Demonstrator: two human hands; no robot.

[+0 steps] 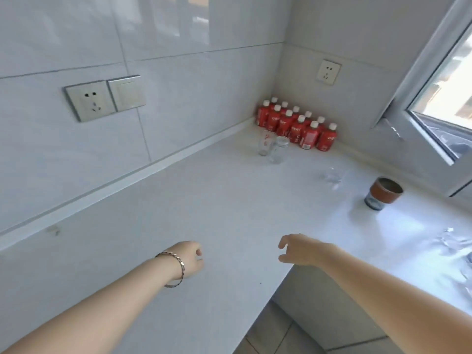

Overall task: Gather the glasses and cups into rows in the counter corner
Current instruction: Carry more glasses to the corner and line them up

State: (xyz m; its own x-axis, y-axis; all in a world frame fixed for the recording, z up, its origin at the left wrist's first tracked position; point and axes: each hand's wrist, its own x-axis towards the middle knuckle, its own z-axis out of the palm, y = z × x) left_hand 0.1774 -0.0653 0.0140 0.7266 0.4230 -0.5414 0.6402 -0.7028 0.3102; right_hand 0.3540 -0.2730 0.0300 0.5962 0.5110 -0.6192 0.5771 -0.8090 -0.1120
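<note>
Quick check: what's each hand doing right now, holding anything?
Left hand: loosely curled, holding nothing, over the counter.
Right hand: open, fingers spread, holding nothing.

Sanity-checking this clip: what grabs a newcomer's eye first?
The red bottles, packed in rows in the far counter corner, stand out against the white tiles. Next, the brown cup alone by the window. Both hands, left hand and right hand, hover empty over the counter.
</note>
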